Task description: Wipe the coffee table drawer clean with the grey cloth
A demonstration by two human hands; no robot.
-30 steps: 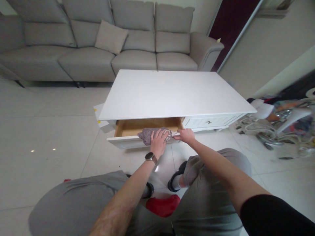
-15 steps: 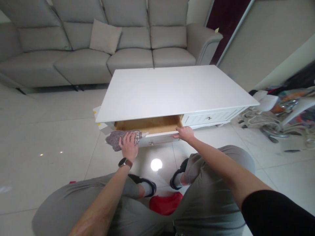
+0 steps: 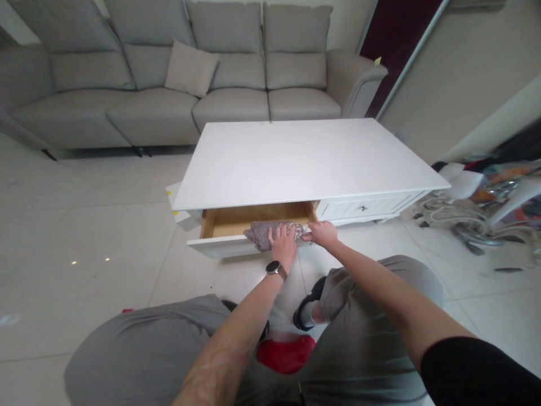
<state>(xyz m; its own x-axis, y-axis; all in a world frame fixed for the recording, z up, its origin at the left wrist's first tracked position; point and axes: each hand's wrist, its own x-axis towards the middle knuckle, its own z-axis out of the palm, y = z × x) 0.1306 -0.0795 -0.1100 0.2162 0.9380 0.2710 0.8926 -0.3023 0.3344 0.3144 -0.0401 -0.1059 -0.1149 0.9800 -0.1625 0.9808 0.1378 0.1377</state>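
Observation:
A white coffee table [image 3: 308, 160] stands before me with its left drawer [image 3: 217, 248] pulled out; the bare wooden inside shows. My left hand [image 3: 284, 242] is closed over a grey-purple cloth [image 3: 257, 233] and presses it on the top edge of the drawer front, toward the right end. Close beside it, my right hand [image 3: 323, 233] grips the drawer front's right end; its fingertips are partly hidden. The cloth's patterned end reaches almost to the right fingers.
Behind the table runs a grey sofa [image 3: 160, 107] with a cushion [image 3: 191, 69]. A second, closed drawer [image 3: 363, 207] lies at the right. White boxes [image 3: 181, 217] sit by the table's left end. A red object [image 3: 285, 354] lies between my feet. Clutter [image 3: 477, 208] fills the far right floor.
My left hand has slid the cloth rightward along the drawer front's top edge, from its left end to near my right hand. The right hand keeps its grip on the drawer.

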